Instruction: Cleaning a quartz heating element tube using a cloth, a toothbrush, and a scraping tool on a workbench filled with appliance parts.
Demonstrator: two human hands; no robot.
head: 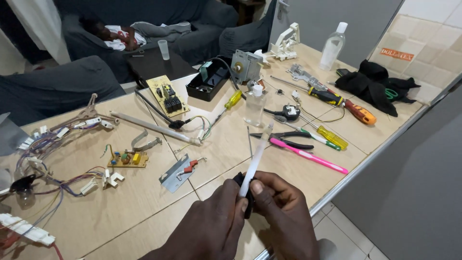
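My left hand and my right hand meet at the near edge of the table. Together they grip a long white tube-like rod with a black piece at its lower end. The rod rises from my fingers and slants up to the right. Its tip ends near the pink-handled pliers. Both thumbs press on the rod's lower part, and the black piece is mostly hidden by my fingers.
The tan table holds a small circuit board, a metal bracket, wire harnesses, a long grey rod, screwdrivers, a clear bottle, a black box, black cloth. A person lies on a sofa.
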